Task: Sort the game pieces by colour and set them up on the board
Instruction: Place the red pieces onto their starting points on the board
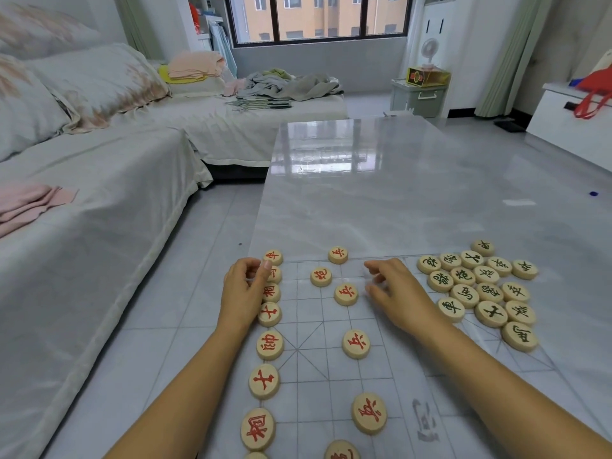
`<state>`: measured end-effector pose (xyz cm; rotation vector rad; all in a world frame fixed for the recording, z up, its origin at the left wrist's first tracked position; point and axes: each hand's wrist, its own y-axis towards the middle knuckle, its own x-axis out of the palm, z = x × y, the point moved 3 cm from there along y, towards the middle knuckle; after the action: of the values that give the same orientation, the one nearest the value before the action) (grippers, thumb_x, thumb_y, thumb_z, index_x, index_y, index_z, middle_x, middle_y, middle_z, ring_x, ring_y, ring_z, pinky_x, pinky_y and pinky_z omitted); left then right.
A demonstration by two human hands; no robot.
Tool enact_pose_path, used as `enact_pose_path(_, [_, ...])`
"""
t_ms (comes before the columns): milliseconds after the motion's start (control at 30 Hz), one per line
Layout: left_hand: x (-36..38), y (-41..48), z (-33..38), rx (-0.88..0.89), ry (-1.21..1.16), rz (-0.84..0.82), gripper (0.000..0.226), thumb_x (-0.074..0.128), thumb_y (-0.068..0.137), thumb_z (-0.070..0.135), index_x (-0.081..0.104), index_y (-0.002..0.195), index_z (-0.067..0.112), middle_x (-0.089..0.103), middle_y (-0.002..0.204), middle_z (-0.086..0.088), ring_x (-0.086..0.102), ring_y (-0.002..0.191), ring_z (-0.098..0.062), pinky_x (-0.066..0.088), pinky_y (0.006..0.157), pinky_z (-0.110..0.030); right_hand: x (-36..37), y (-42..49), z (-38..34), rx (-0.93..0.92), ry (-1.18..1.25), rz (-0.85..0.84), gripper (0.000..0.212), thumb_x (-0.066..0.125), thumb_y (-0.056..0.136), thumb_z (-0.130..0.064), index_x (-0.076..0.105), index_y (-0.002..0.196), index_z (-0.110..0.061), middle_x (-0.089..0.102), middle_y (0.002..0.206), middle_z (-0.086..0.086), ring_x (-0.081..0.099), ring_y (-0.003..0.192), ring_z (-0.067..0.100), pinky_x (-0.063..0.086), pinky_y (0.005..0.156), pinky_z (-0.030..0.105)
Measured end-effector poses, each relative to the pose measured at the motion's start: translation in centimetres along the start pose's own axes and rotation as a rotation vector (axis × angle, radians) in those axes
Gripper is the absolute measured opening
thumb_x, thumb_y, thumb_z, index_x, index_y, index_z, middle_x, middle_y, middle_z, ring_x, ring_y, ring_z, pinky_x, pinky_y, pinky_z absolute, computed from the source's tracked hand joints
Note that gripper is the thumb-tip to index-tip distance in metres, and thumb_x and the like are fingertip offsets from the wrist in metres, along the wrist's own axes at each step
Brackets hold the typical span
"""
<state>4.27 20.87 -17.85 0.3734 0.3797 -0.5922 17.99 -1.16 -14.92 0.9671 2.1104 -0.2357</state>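
A clear plastic board (pixel 308 385) with a grey grid lies on the table's near end. Red-lettered wooden discs stand in a column along its left edge, among them the red general (pixel 270 345), and several red soldiers such as one (pixel 345 294) sit in a second column. The black-lettered discs (pixel 480 289) lie bunched at the right. My left hand (pixel 243 289) pinches a red disc (pixel 274 274) in the left column, second from the far end. My right hand (pixel 397 293) hovers over the board's far middle, fingers loosely curled, holding nothing.
The glossy grey table (pixel 381 193) stretches away beyond the board. A sofa (pixel 99 210) under a white cover runs along the left, close to the table's edge. The tiled floor (pixel 563 167) lies to the right.
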Motion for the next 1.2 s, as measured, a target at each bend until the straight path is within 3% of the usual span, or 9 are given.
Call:
enact_pose_path(133, [0.0, 0.0, 0.0, 0.013, 0.027, -0.011, 0.031, 0.050, 0.091, 0.039, 0.058, 0.105, 0.012, 0.059, 0.104, -0.006, 0.057, 0.094, -0.019, 0.043, 0.075, -0.023, -1.7, -5.0, 1.1, 0.019, 0.006, 0.024, 0.034, 0.052, 0.091, -0.017, 0.049, 0.125, -0.019, 0.049, 0.109, -0.005, 0.048, 0.087, 0.002, 0.037, 0.072, 0.009])
enact_pose_path(333, [0.0, -0.2, 0.1, 0.047, 0.047, -0.042, 0.025, 0.053, 0.092, 0.036, 0.060, 0.102, 0.014, 0.060, 0.105, -0.007, 0.058, 0.094, -0.021, 0.045, 0.077, -0.027, -3.2, -10.4, 3.1, 0.076, 0.041, 0.067, 0.025, 0.054, 0.090, -0.014, 0.050, 0.108, -0.030, 0.052, 0.099, -0.012, 0.052, 0.088, 0.004, 0.039, 0.073, 0.008])
enact_pose_path(633, [-0.8, -0.9, 1.6, -0.051, -0.004, -0.051, 0.039, 0.051, 0.092, 0.036, 0.052, 0.121, 0.009, 0.053, 0.125, -0.010, 0.051, 0.113, -0.023, 0.038, 0.088, -0.029, -2.9, -11.0, 3.9, 0.055, 0.039, 0.157, 0.023, 0.054, 0.088, -0.007, 0.061, 0.108, -0.016, 0.057, 0.098, -0.007, 0.054, 0.087, 0.004, 0.039, 0.073, 0.006])
enact_pose_path(733, [-1.2, -1.8, 3.8, -0.002, 0.045, -0.069, 0.040, 0.051, 0.093, 0.034, 0.048, 0.126, 0.013, 0.046, 0.132, -0.005, 0.045, 0.117, -0.018, 0.037, 0.092, -0.029, -3.0, -11.0, 3.8, 0.051, 0.045, 0.174, 0.021, 0.054, 0.088, -0.007, 0.062, 0.106, -0.015, 0.057, 0.097, -0.006, 0.054, 0.085, 0.005, 0.038, 0.072, 0.005])
enact_pose_path(833, [-1.3, -3.7, 6.3, 0.067, 0.024, -0.140, 0.030, 0.052, 0.092, 0.030, 0.050, 0.121, 0.022, 0.046, 0.129, 0.002, 0.044, 0.121, -0.019, 0.036, 0.097, -0.030, -3.0, -11.0, 3.6, 0.045, 0.048, 0.179, 0.020, 0.053, 0.088, -0.007, 0.062, 0.104, -0.015, 0.057, 0.096, -0.006, 0.053, 0.084, 0.005, 0.038, 0.071, 0.004])
enact_pose_path(967, [-1.3, -7.1, 8.0, 0.073, 0.020, -0.305, 0.035, 0.053, 0.090, 0.034, 0.049, 0.125, 0.028, 0.041, 0.136, 0.011, 0.042, 0.122, -0.013, 0.036, 0.099, -0.028, -3.0, -11.1, 3.6, 0.044, 0.060, 0.182, 0.020, 0.053, 0.088, -0.006, 0.063, 0.102, -0.016, 0.056, 0.094, -0.007, 0.053, 0.083, 0.005, 0.037, 0.070, 0.004])
enact_pose_path(1200, [-0.7, -10.9, 8.6, 0.079, 0.097, -0.434, 0.039, 0.052, 0.088, 0.041, 0.042, 0.126, 0.039, 0.034, 0.134, 0.023, 0.032, 0.122, 0.000, 0.028, 0.104, -0.025, -3.2, -11.4, 3.4, 0.054, 0.114, 0.213, 0.018, 0.051, 0.088, -0.006, 0.063, 0.100, -0.015, 0.056, 0.094, -0.006, 0.052, 0.080, 0.003, 0.038, 0.068, 0.005])
